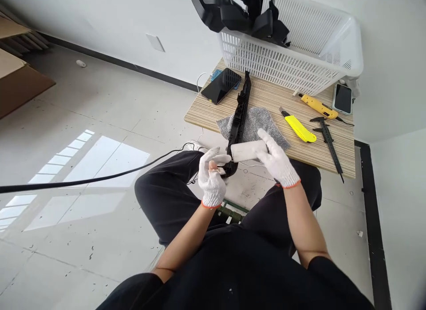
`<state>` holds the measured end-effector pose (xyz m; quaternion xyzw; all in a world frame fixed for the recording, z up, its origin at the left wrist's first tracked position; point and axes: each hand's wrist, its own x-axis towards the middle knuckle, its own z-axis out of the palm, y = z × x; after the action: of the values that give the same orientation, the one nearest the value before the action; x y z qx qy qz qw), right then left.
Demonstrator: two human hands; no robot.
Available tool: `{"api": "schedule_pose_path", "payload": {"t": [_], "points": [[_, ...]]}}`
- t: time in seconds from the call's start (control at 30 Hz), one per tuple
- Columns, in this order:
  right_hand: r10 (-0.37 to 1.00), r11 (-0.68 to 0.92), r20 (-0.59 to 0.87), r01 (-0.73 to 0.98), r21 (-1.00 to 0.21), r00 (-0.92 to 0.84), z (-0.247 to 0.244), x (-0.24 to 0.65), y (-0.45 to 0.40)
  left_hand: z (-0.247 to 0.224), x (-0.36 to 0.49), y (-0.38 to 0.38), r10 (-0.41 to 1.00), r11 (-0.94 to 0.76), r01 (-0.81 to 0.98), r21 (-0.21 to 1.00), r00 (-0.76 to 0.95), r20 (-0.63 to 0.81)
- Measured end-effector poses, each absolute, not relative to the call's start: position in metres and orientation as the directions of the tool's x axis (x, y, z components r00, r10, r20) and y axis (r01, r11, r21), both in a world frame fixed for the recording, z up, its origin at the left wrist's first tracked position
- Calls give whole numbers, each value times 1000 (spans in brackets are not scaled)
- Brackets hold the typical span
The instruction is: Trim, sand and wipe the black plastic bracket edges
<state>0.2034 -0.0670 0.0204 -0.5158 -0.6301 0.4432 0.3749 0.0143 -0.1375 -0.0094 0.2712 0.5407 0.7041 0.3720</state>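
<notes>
So there's a wood-grain table [266, 99] with a white basket [354, 48] at the back, and a long black plastic part [238, 114] lying across a grey cloth [259, 123] and poking out past the near edge. Gloved right hand [278, 161] has a pale block [246, 151] pinched by one end near that edge, while the gloved left hand [212, 174] is half curled at the other end, can't tell if it's gripping anything.
</notes>
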Motion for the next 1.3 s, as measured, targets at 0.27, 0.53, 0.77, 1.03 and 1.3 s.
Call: {"api": "schedule_pose_path", "payload": {"t": [0.27, 0.53, 0.77, 1.03, 1.3], "points": [[868, 282, 110, 298, -912, -485, 38, 189, 3, 2, 18, -133, 770, 36, -317, 948, -596, -228], [953, 212, 119, 338, -917, -277, 15, 197, 7, 1, 15, -132, 799, 49, -424, 904, -526, -290], [956, 280, 253, 203, -938, -149, 26, 195, -6, -7, 13, -132, 819, -29, -484, 875, -513, -257], [971, 159, 106, 248, -956, -216, 34, 181, -11, -7, 10, -133, 854, -48, -443, 895, -483, -193], [975, 148, 89, 299, -943, -204, 27, 167, 5, 0, 7, -129, 832, 4, -455, 890, -492, -256]]}}
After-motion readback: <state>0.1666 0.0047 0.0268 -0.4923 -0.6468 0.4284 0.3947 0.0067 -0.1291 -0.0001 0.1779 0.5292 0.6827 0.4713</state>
